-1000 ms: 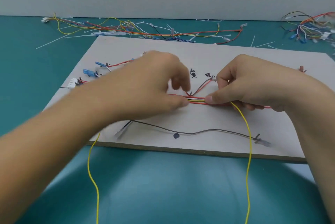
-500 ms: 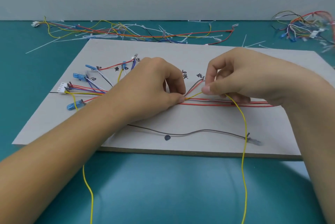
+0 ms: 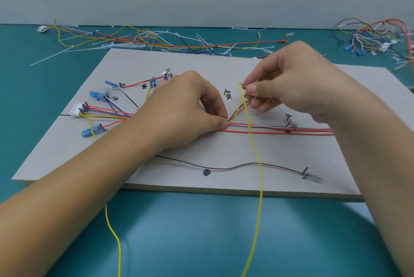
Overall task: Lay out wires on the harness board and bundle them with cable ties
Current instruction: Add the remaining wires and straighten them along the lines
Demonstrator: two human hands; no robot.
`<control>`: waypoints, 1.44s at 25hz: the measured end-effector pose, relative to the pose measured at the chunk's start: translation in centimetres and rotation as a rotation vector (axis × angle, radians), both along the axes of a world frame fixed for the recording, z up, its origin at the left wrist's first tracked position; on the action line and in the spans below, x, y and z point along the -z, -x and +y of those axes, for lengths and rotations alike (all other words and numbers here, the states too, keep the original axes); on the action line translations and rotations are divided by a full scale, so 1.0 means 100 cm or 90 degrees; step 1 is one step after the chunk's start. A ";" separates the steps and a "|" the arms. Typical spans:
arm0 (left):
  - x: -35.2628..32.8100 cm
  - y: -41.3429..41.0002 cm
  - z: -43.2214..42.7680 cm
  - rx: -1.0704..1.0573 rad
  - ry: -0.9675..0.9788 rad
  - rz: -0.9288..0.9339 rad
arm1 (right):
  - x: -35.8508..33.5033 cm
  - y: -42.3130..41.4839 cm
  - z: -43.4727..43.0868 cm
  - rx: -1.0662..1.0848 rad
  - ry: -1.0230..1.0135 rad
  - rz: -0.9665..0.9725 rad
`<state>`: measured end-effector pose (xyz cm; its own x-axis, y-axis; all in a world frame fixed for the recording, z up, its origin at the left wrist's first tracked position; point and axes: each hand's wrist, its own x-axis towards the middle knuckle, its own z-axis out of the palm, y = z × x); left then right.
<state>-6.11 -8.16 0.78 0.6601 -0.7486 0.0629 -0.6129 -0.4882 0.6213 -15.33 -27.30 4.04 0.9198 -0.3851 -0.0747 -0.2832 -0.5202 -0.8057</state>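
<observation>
A grey harness board (image 3: pixel 224 61) lies flat on the teal table. Red, blue, yellow and white wires fan from a white connector (image 3: pixel 75 109) and blue terminals at its left into a trunk of red wires (image 3: pixel 280 131) running right. My left hand (image 3: pixel 188 106) pinches this wire bundle at the branch point in the board's middle. My right hand (image 3: pixel 289 79) pinches a long yellow wire (image 3: pixel 257 160) above the branch mark, bent into a loop at the fingertips. The yellow wire hangs down across the board and off its front edge. A grey wire (image 3: pixel 235 167) lies loose near the front.
A heap of loose wires and white cable ties (image 3: pixel 156 41) lies behind the board. Another tangle of wires (image 3: pixel 378 39) sits at the far right of the table. A second strand of yellow wire (image 3: pixel 114 238) trails over the teal table (image 3: pixel 201 243) in front.
My right hand has lifted the yellow wire up and away from the trunk toward the branch mark. My left hand stays pinched on the bundle.
</observation>
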 end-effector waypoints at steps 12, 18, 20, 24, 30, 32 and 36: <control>0.002 0.013 0.000 -0.149 0.020 -0.092 | 0.002 -0.041 0.013 0.026 0.241 0.113; 0.004 0.010 0.004 -0.102 -0.001 -0.098 | 0.012 -0.041 0.005 0.024 0.156 0.086; 0.004 0.010 0.005 -0.098 0.012 -0.100 | 0.015 -0.040 0.002 0.022 0.142 0.067; 0.005 0.011 0.006 -0.090 0.028 -0.101 | 0.019 -0.041 0.000 0.009 0.121 0.049; 0.006 0.012 0.006 -0.060 0.023 -0.136 | 0.019 -0.044 0.000 0.021 0.130 0.064; 0.006 0.012 0.007 -0.046 0.018 -0.136 | 0.021 -0.045 0.002 0.025 0.142 0.055; 0.005 0.009 0.007 -0.055 0.004 -0.150 | 0.020 -0.045 0.003 0.019 0.152 0.047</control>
